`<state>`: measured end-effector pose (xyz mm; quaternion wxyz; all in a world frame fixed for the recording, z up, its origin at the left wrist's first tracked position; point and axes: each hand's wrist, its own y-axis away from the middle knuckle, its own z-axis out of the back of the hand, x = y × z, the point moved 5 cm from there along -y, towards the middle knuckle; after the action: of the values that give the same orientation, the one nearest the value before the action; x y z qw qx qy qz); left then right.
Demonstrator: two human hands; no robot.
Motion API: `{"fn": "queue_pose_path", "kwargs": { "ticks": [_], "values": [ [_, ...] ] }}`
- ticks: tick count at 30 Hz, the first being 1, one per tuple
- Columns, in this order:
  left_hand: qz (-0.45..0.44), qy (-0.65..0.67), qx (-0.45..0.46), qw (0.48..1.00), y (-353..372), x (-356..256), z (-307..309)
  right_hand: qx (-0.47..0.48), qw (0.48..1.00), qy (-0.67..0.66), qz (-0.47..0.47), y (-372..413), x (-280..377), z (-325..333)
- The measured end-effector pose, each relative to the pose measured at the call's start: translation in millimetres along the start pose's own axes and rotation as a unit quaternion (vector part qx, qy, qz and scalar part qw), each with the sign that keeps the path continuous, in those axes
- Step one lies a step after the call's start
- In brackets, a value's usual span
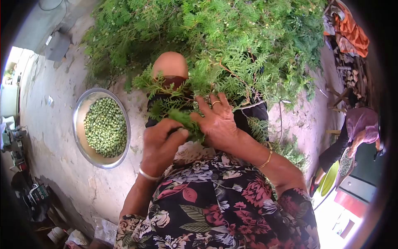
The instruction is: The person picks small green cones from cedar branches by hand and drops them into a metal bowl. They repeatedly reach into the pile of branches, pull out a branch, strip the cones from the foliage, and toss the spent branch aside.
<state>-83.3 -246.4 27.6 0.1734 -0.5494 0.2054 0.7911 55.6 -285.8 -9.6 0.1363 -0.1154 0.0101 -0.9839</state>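
Note:
A leafy conifer branch with flat, scaly sprays lies across my lap. My right hand, wearing a gold ring and bangle, is closed over its foliage, thumb pointing left. My left hand, with a pale bangle, is curled into a pinch beside a green sprig; whatever sits between its fingertips is hidden. To the left, a round metal basin on the floor holds a heap of small green cones.
A large pile of cut conifer branches fills the floor ahead. Another person works at the right by a green basin. Behind them are stacked firewood and orange cloth. Machine parts stand at lower left.

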Motion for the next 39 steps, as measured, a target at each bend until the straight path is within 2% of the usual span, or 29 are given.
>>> {"fn": "queue_pose_path", "kwargs": {
  "ticks": [2, 4, 5, 6, 7, 8, 9, 10, 11, 12, 14, 15, 17, 18, 19, 20, 22, 24, 26, 28, 30, 32, 33, 34, 36, 37, 38, 39],
  "values": [
    [0.118, 0.178, -0.054, 0.976, 9, -3, 21, -0.027, 1.000, -0.006, 0.002, 2, 0, 5],
    [0.089, 0.252, -0.129, 0.955, 10, 12, 55, -0.053, 0.999, -0.010, 0.008, -3, -4, 23],
    [0.091, 0.219, -0.196, 0.951, 12, 36, 87, -0.043, 0.974, -0.217, -0.042, -10, -15, 38],
    [0.094, 0.186, -0.255, 0.944, 14, 67, 117, -0.032, 0.905, -0.413, -0.098, -10, -25, 48],
    [0.086, 0.114, -0.279, 0.950, 17, 95, 141, -0.094, 0.881, -0.450, -0.116, -12, -31, 60],
    [0.076, 0.042, -0.301, 0.950, 22, 118, 160, -0.047, 0.843, -0.494, -0.206, -10, -40, 69],
    [0.073, 0.044, -0.297, 0.951, 24, 134, 169, -0.074, 0.812, -0.535, -0.224, -8, -50, 77],
    [0.028, -0.287, -0.318, 0.903, 27, 131, 177, -0.100, 0.777, -0.573, -0.241, -7, -60, 84],
    [-0.022, -0.584, -0.307, 0.751, 28, 130, 174, -0.116, 0.798, -0.535, -0.252, -7, -71, 100],
    [-0.029, -0.580, -0.306, 0.754, 29, 140, 176, -0.132, 0.817, -0.496, -0.263, -7, -80, 116],
    [0.017, -0.464, -0.319, 0.826, 31, 168, 181, -0.241, 0.813, -0.422, -0.319, 1, -97, 150],
    [0.009, -0.457, -0.319, 0.830, 30, 183, 187, -0.291, 0.805, -0.382, -0.349, 6, -104, 167],
    [0.161, -0.382, -0.255, 0.874, 23, 226, 198, -0.351, 0.763, -0.366, -0.400, 17, -131, 190],
    [0.151, -0.375, -0.258, 0.878, 20, 220, 190, -0.373, 0.749, -0.364, -0.410, 21, -139, 203],
    [0.097, -0.399, -0.275, 0.869, 17, 202, 176, -0.416, 0.717, -0.403, -0.389, 22, -143, 215],
    [0.042, -0.422, -0.295, 0.856, 14, 185, 163, -0.457, 0.682, -0.441, -0.363, 23, -147, 227],
    [0.000, -0.388, -0.318, 0.865, 2, 167, 148, -0.522, 0.598, -0.537, -0.285, 26, -156, 249],
    [-0.018, -0.352, -0.330, 0.876, -12, 150, 133, -0.491, 0.592, -0.627, -0.125, 34, -181, 256],
    [-0.034, -0.280, -0.337, 0.898, -29, 131, 119, -0.523, 0.529, -0.657, -0.124, 40, -198, 255],
    [-0.018, -0.168, -0.304, 0.938, -50, 110, 99, -0.536, 0.521, -0.655, -0.111, 41, -193, 255],
    [-0.084, -0.153, -0.270, 0.947, -66, 60, 80, -0.544, 0.509, -0.658, -0.103, 44, -194, 250],
    [-0.164, -0.062, -0.245, 0.954, -76, 10, 69, -0.541, 0.525, -0.645, -0.123, 48, -199, 242],
    [-0.185, -0.033, -0.227, 0.956, -81, -13, 66, -0.573, 0.463, -0.659, -0.151, 40, -179, 240],
    [-0.203, -0.005, -0.208, 0.957, -84, -33, 62, -0.567, 0.463, -0.664, -0.150, 44, -182, 232],
    [-0.176, 0.150, -0.118, 0.966, -94, -57, 45, -0.446, 0.532, -0.712, -0.104, 50, -190, 213],
    [-0.190, 0.194, -0.076, 0.959, -101, -66, 31, -0.478, 0.495, -0.710, -0.152, 45, -163, 207],
    [-0.202, 0.240, -0.032, 0.949, -106, -71, 21, -0.474, 0.494, -0.711, -0.159, 45, -153, 196],
    [-0.193, 0.242, -0.032, 0.950, -114, -63, 17, -0.439, 0.505, -0.716, -0.198, 46, -145, 183]
  ]
}}
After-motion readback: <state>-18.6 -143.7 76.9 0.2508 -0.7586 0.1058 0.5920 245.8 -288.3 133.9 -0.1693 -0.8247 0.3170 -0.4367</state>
